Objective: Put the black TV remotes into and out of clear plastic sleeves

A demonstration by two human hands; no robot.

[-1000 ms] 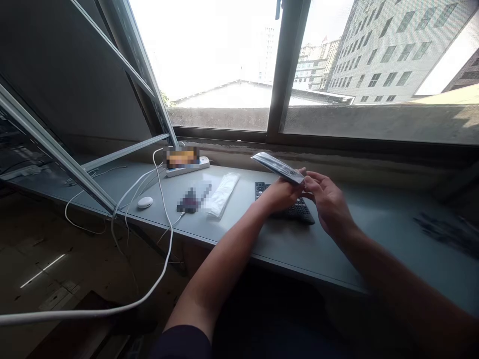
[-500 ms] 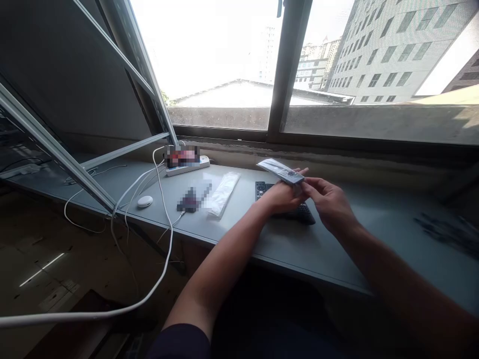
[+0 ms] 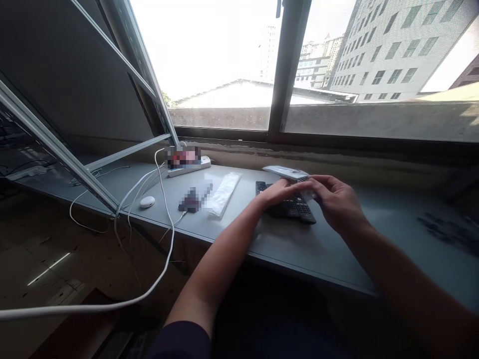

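Both my hands hold a clear plastic sleeve [image 3: 284, 172] with something dark inside, low over a black remote control [image 3: 290, 206] that lies on the grey ledge [image 3: 337, 244]. My left hand [image 3: 277, 192] grips the sleeve from the left, fingers curled. My right hand [image 3: 333, 202] pinches its right end. The sleeve lies nearly flat, just above the remote's far end.
A second clear sleeve [image 3: 224, 193] lies to the left, beside a blurred dark item [image 3: 191, 199]. A white power strip [image 3: 187, 166], white cables [image 3: 160, 199] and a white puck [image 3: 147, 201] sit further left. A window frame post [image 3: 286, 70] rises behind. A slanted metal frame [image 3: 56, 144] crosses the left.
My hands have lowered the sleeve from a raised, tilted position down toward the remote, and it now lies flatter.
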